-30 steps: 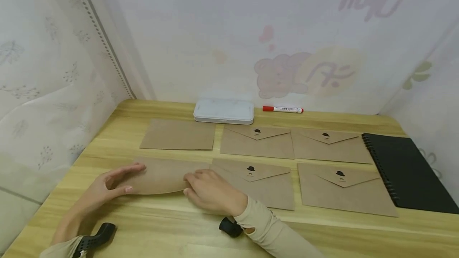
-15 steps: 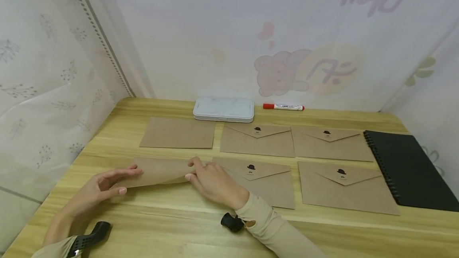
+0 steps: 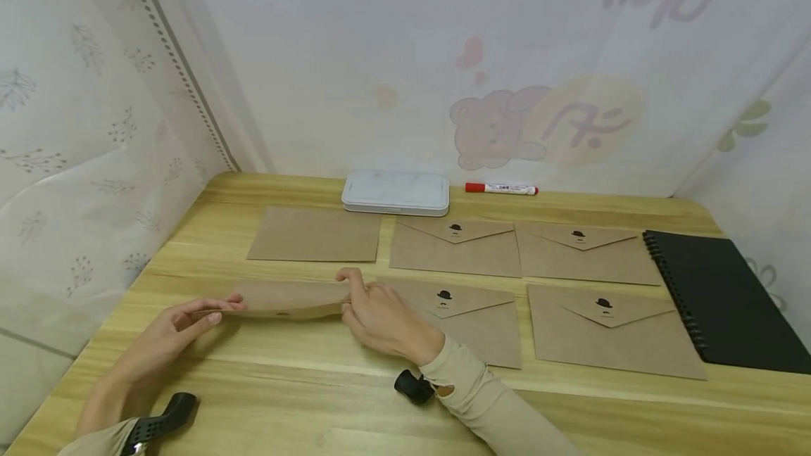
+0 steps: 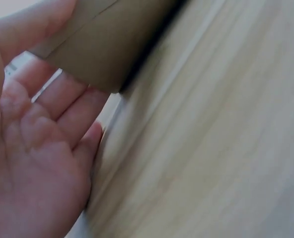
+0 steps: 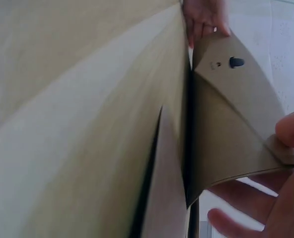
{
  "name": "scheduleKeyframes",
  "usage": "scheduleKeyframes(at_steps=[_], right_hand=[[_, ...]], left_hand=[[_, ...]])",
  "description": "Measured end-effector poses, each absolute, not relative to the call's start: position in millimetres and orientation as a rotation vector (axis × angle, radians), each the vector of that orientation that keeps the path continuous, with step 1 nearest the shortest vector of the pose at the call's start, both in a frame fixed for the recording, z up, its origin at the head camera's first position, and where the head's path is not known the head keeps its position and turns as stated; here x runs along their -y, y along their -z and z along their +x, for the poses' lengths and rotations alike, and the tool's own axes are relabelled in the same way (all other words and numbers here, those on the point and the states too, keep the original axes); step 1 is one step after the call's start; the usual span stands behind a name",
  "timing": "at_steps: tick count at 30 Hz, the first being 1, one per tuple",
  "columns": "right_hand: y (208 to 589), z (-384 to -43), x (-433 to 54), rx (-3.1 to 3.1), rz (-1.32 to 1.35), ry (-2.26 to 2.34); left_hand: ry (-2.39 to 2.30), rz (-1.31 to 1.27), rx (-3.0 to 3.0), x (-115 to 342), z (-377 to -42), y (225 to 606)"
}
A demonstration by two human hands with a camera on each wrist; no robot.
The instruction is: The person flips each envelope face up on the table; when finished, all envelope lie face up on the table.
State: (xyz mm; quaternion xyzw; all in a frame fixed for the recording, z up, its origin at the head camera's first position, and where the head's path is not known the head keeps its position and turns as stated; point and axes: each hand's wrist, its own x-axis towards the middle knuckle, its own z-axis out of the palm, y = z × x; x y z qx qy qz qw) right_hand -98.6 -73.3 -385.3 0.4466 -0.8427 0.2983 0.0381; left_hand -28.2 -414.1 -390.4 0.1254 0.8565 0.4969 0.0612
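Observation:
A brown paper envelope [image 3: 279,296] is held by both hands at the front left of the table, its near edge raised and its plain side facing up and away. My left hand [image 3: 167,333] pinches its left end between thumb and fingers. At the other end my right hand [image 3: 393,322] grips it, thumb on the flap side and fingers behind, as the right wrist view shows. There the envelope's pointed flap [image 5: 221,64] carries a black hat print, and the paper bows slightly. Its lower long edge stays close over the wood.
Another plain-side-up envelope [image 3: 313,234] lies behind. Several envelopes with hat-printed flaps, such as the one at front right [image 3: 608,343], lie in two rows. A black spiral notebook [image 3: 728,301] is at right; a white case [image 3: 395,193] and red-capped marker [image 3: 500,189] are at the back.
The near edge of the envelope has tilted up, so a strip of its flap side now shows. My right hand has shifted slightly right, and my left thumb has risen with the edge.

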Motion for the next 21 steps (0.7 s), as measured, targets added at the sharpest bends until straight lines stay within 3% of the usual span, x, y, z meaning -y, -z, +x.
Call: scheduleKeyframes(at_steps=[8,21], right_hand=[[381,-98,69,2.423,1.486,-0.551],[385,-99,70,2.33,1.536,-0.573]], left_hand=[[-1.463,-0.142,-2.76,394,-33,389],[-1.613,-0.425,-2.945,386,-31,395]])
